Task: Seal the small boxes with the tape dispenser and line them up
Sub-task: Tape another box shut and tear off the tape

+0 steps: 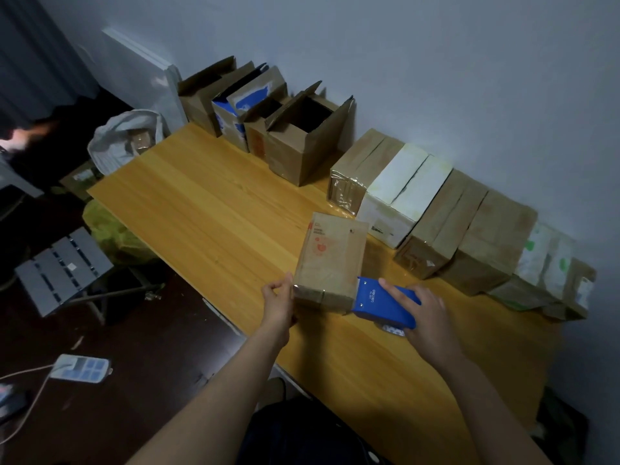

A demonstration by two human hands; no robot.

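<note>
Box in work: small brown box (330, 260) lies near the desk's (201, 203) front edge, with the tape dispenser (385, 305) at its near end.
Left hand (276, 297): pinches the box's near left corner.
Right hand (426, 317): curled round the tape dispenser.
Done: sealed boxes (439, 209) lined along the back edge.
Left: open boxes (302, 152) at the far back corner, apparently untaped.

Wooden table (201, 213) with cardboard boxes (446, 226)

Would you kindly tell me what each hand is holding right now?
Left hand: pinching the near corner of the small box.
Right hand: gripping the blue tape dispenser against that box.
</note>
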